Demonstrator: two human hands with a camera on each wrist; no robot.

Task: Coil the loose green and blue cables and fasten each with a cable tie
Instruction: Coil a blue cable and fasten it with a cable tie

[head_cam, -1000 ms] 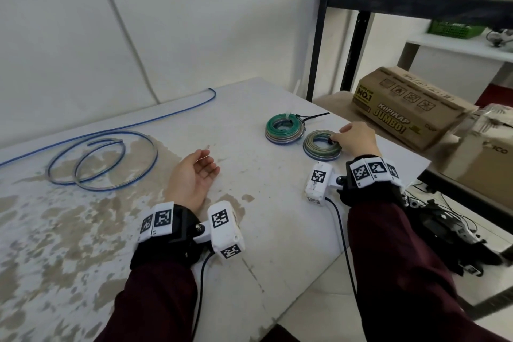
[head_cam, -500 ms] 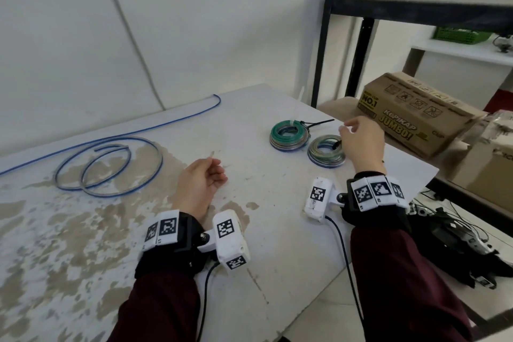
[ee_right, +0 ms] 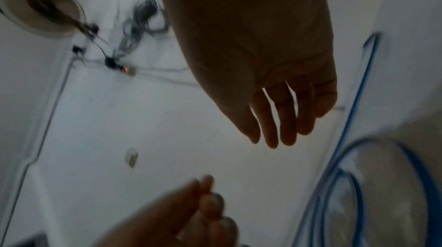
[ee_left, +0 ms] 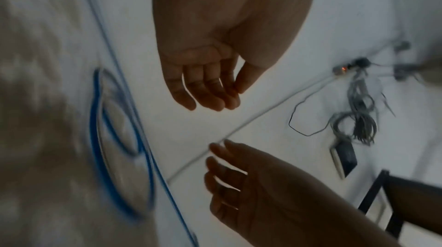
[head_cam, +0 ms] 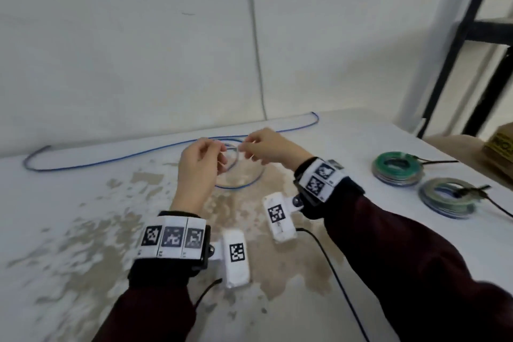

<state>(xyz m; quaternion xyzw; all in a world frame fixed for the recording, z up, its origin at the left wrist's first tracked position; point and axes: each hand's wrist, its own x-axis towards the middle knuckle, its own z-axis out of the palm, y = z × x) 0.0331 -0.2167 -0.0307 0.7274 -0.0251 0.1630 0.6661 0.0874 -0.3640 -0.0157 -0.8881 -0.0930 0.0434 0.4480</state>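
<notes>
So you've got both hands up over the table (head_cam: 83, 230), left hand (head_cam: 198, 172) and right hand (head_cam: 266, 151) close together, fingertips pinching a thin pale cable tie (head_cam: 230, 147) stretched between them. Blue cable (head_cam: 138, 154) lies loose right under them, looped by the wall. Two finished coils (head_cam: 398, 168) sit well off to your right, near a cardboard box (head_cam: 499, 147)

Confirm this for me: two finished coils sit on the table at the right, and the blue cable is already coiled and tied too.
Not quite. The two finished coils do sit on the table at the right, but the blue cable is still loose: the head view shows it strung along the far edge with only a couple of open loops, and no tie on it.
</notes>
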